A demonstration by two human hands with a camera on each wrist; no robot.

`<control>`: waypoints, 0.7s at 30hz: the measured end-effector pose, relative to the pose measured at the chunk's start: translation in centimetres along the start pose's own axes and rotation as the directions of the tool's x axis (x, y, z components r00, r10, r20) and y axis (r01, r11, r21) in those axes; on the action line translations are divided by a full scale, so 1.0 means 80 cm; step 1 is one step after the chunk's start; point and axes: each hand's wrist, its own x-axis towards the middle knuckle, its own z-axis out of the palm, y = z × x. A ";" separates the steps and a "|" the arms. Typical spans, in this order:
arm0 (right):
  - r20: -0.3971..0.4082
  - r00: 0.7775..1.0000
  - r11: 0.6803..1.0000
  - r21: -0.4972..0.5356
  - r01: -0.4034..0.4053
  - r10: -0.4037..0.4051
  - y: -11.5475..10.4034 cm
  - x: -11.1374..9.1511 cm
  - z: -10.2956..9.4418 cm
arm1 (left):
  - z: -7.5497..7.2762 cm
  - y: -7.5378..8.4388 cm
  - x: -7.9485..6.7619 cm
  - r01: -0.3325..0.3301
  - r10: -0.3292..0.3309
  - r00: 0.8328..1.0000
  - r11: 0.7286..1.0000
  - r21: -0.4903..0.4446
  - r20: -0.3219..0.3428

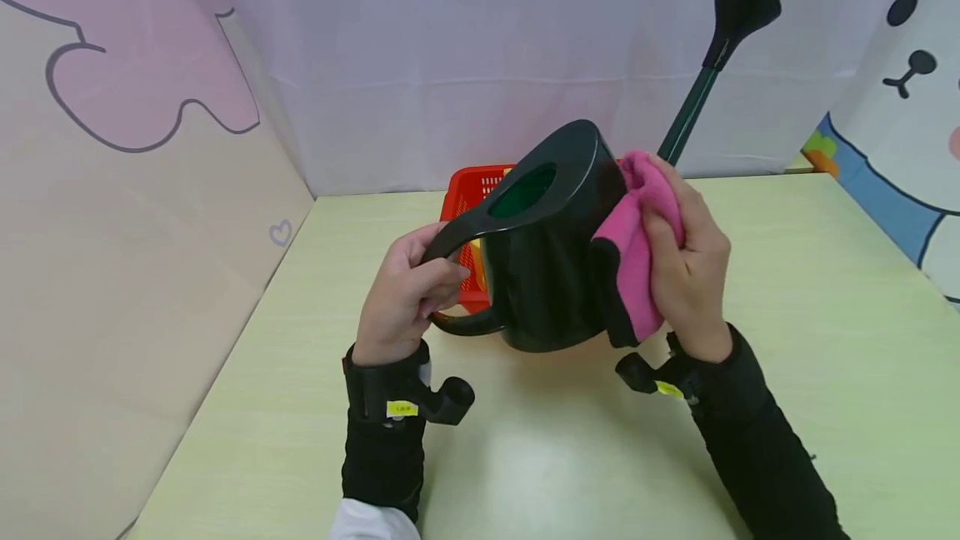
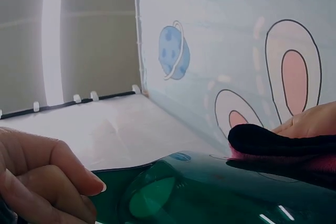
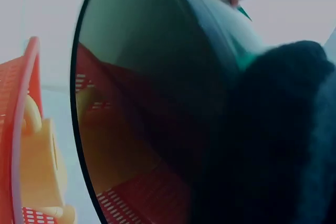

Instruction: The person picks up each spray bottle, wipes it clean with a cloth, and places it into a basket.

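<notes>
A dark green watering can is held up over the table, tilted, its long spout ending in a black sprinkler head at the upper right. My left hand grips the can's handle, fingers curled round it. With my right hand I hold a pink cloth with a black edge against the side of the can, near the base of the spout. In the right wrist view the can's shiny bottom faces the camera, and the cloth's black part covers its side.
Behind the can a red plastic basket stands on the pale table, partly hidden. Yellow things lie in it. A white curtain hangs at the table's back edge, and patterned sheets flank both sides.
</notes>
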 end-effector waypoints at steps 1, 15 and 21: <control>0.018 0.999 0.999 -0.018 -0.047 0.047 0.001 0.001 -0.002 | 0.000 0.000 0.000 -0.002 0.002 1.000 1.000 0.002 0.000; -0.015 0.952 0.947 -0.109 0.301 -0.305 -0.013 -0.029 0.025 | 0.005 -0.003 0.002 -0.001 0.001 1.000 1.000 -0.020 -0.019; 0.139 0.833 0.804 -0.216 0.554 -0.536 -0.025 -0.064 0.048 | 0.011 -0.003 0.004 0.014 -0.013 0.999 1.000 0.020 -0.039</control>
